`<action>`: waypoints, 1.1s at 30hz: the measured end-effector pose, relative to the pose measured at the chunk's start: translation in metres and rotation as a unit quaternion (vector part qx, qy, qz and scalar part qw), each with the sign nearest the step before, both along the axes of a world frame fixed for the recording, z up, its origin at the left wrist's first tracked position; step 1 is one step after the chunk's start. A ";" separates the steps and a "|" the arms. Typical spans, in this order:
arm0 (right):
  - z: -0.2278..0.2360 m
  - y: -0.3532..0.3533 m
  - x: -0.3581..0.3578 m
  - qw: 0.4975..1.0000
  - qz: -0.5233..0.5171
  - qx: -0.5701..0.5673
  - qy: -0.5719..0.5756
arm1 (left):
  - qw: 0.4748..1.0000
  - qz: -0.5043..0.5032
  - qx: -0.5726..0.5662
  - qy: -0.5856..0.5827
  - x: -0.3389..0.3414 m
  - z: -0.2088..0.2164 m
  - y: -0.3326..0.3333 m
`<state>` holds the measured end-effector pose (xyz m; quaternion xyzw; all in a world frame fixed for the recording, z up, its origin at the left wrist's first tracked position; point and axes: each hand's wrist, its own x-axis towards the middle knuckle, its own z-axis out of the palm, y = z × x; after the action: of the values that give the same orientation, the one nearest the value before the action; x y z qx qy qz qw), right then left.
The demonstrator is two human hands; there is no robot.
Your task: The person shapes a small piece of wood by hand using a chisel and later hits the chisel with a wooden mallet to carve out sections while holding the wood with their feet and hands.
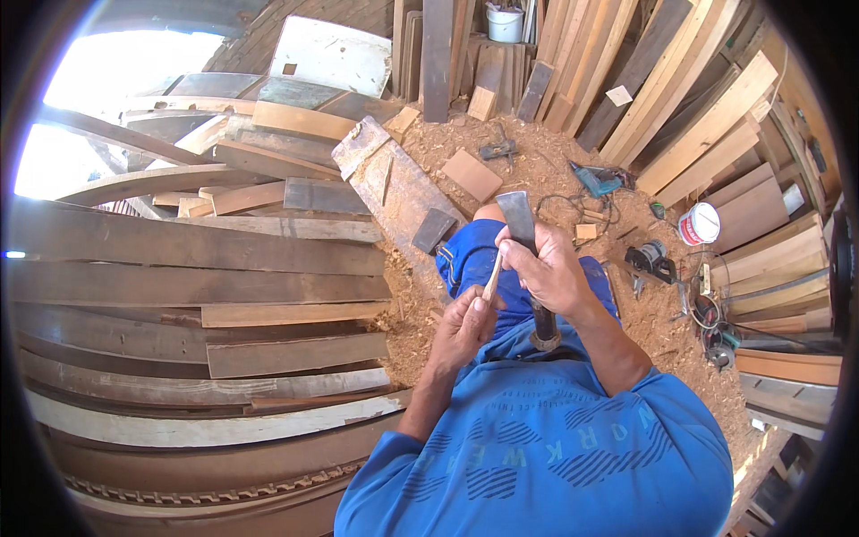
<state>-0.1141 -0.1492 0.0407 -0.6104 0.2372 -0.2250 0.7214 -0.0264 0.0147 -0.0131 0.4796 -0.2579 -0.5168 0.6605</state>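
Observation:
My right hand point(548, 268) is closed around a wide chisel point(516, 211), its flared grey blade pointing away from me and its dark handle running back toward my shirt. Between both hands is a small pale wooden stick point(491, 278). My left hand point(465, 324) pinches its near end, while the right thumb and fingertips are at its far end, close beside the blade. Both hands are above my lap, over blue shorts. Just left of my knee, a dark flat block point(434, 230) rests on a long worn plank point(394, 179).
Stacked boards point(197, 286) fill the left side, and more timber point(698, 125) leans at the back and right. Sawdust and shavings cover the floor point(662, 313). On it are a square wooden piece point(472, 174), a teal power tool point(595, 180), a white bucket point(699, 224) and tangled cords.

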 end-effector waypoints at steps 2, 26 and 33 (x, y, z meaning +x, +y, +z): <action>0.001 -0.001 0.001 1.000 0.006 0.005 -0.002 | 1.000 0.004 -0.013 -0.018 -0.001 -0.002 -0.002; 0.032 0.050 -0.028 0.916 0.091 0.367 -0.135 | 0.986 0.001 -0.058 -0.157 0.011 -0.007 0.019; 0.023 0.043 -0.015 0.923 0.055 0.367 -0.100 | 0.992 0.121 -0.022 0.007 0.012 -0.012 0.003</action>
<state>-0.1289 -0.1065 0.0638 -0.2891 0.1958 -0.1424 0.9262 -0.0142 0.0176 -0.0256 0.4887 -0.2045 -0.4305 0.7308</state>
